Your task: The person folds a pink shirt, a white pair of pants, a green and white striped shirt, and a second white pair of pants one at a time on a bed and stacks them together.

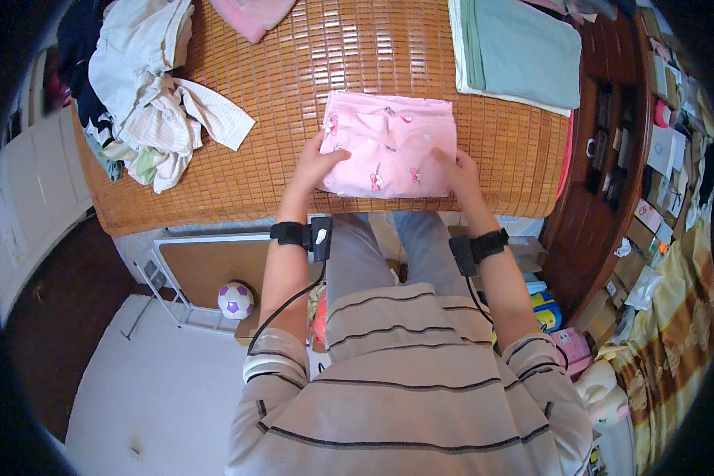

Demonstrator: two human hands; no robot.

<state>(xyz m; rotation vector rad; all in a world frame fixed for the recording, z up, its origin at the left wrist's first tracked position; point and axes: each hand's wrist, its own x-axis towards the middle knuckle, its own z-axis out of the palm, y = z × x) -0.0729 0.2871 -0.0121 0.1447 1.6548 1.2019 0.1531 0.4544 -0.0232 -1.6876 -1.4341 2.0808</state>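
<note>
On the bamboo mat [293,71], left hand [319,164] and right hand [462,175] hold the folded pink cloth [393,151] by its sides: squaring-up, it seems; next calls for even support.

A pink printed cloth [393,163], folded into a creased rectangle, lies flat near the brown mat [285,87] edge.

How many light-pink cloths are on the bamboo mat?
2: a folded printed pink cloth between the left hand and right hand, and a pink cloth piece at the picture's top edge, partly cut off. Others may be hidden in the clothes pile.
</note>
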